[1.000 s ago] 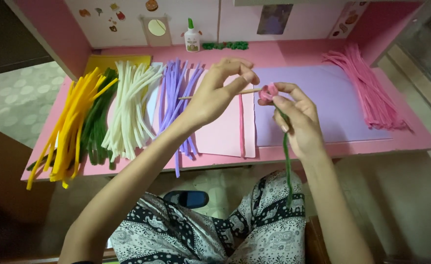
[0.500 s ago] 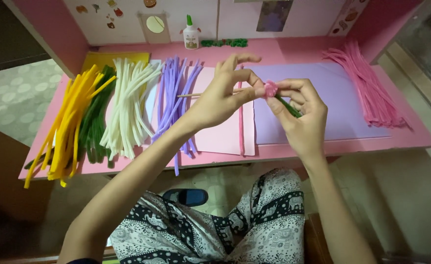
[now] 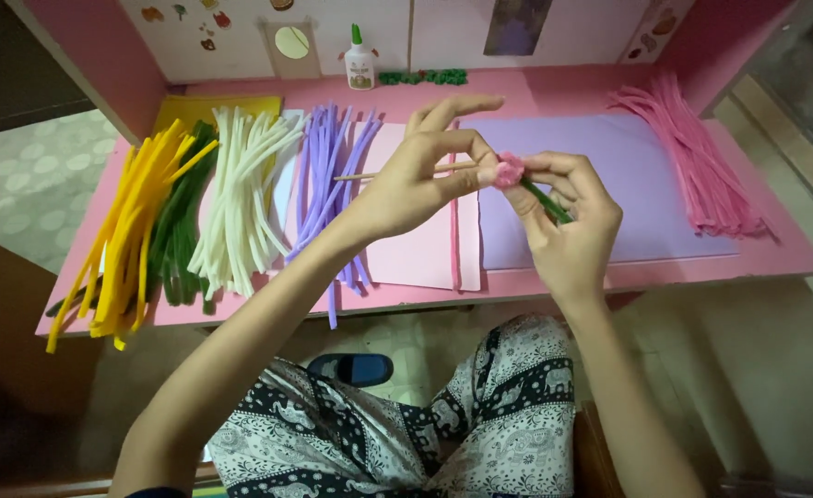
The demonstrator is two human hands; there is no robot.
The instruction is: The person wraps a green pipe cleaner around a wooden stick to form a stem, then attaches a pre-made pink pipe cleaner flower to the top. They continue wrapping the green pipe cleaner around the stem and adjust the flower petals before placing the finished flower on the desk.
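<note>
At frame centre, left hand (image 3: pixel 416 180) pinches a stick (image 3: pixel 379 173), seemingly; right hand (image 3: pixel 568 217) grips pink bud (image 3: pixel 508 170) and green stem (image 3: pixel 547 201).

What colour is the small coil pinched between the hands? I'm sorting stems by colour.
Pink coil, on a green stem; head view.

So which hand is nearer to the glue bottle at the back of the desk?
Left. The left hand is raised just below and right of the glue bottle. The right hand is further right and nearer the desk's front edge, pinching the pink coil.
</note>
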